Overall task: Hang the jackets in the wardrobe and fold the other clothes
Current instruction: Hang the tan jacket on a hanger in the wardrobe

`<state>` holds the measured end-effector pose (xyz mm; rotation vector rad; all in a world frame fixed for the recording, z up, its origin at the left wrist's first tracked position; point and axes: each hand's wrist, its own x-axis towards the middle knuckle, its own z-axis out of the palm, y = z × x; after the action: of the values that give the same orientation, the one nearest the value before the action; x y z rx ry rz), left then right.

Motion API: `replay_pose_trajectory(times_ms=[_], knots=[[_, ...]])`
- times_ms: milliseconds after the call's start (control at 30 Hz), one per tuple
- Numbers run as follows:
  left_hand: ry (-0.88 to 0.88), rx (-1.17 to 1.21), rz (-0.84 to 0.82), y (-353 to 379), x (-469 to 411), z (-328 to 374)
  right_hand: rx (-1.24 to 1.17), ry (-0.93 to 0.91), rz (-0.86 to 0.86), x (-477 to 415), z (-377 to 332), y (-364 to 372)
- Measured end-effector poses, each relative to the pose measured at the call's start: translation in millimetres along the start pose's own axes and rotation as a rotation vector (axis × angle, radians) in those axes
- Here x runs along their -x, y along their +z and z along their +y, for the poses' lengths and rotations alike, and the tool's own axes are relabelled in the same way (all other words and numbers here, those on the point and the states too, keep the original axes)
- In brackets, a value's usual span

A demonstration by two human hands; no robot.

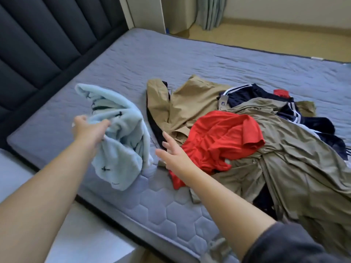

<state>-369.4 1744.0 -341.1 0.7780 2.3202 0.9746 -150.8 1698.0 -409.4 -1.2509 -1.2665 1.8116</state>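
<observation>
My left hand [88, 128] grips a light blue fleece garment [121, 133] with small dark marks, lifted in a bunch above the near left part of the bed. Beside it, my right hand [171, 149] is open with fingers spread, hovering just left of a red T-shirt [222, 137]. That shirt lies on top of a heap of clothes: a tan jacket [190, 103], an olive-grey jacket [296, 149] and a navy garment with white stripes [252, 93].
The bed has a blue-grey quilted mattress [171, 59] and a dark padded headboard [47, 35] on the left. A pale panel, perhaps a wardrobe [146, 12], and a curtain [210, 12] stand beyond the far edge. A white surface [85, 240] lies below the near edge.
</observation>
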Motion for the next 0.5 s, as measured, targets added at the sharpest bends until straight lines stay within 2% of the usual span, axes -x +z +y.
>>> replay_pose_trajectory(times_ms=[67,200,333,500], knots=[[-0.005,-0.154,-0.109,29,11,-42,0.086,0.122,0.111,14,45,-26],[0.110,-0.406,-0.368,104,72,-96,0.311,0.359,0.301,59,116,-104],[0.248,-0.484,-0.568,178,141,-113,0.528,0.496,0.406,103,154,-186],[0.382,-0.510,-0.745,259,210,-123,0.691,0.549,0.542,139,189,-264]])
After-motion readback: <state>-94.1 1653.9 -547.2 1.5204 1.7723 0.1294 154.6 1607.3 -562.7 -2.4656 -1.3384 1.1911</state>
